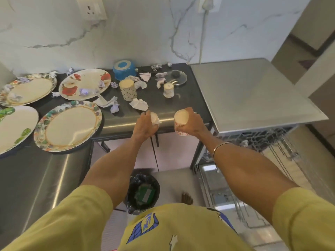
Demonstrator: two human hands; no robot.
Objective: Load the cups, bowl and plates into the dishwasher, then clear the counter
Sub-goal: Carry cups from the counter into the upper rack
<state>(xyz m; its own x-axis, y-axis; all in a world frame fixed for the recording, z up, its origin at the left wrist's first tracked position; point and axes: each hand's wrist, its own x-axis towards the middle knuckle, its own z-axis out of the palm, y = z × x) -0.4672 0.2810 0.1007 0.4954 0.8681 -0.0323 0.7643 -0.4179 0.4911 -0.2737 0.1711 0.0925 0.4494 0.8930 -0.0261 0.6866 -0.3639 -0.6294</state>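
My right hand [194, 122] grips an upside-down cup with red marks [181, 122] just past the counter's front edge. My left hand [145, 125] is closed around a small pale cup [155, 118], with a bit of crumpled paper at its side. Two more cups stand upside down on the dark counter [181, 104]: a patterned one [128, 90] and a small white one [168, 90]. Several floral plates lie at the left, among them a red-flowered plate [85, 83] and a green-rimmed plate [68, 125]. An upturned blue bowl [124, 69] sits at the back. The dishwasher rack [253, 140] is pulled out at the right.
Crumpled paper scraps [139, 104] are scattered over the counter and plates. A glass lid [175, 78] lies near the back. A steel worktop [253, 95] covers the dishwasher. A black-lined bin [143, 191] stands on the floor below my arms.
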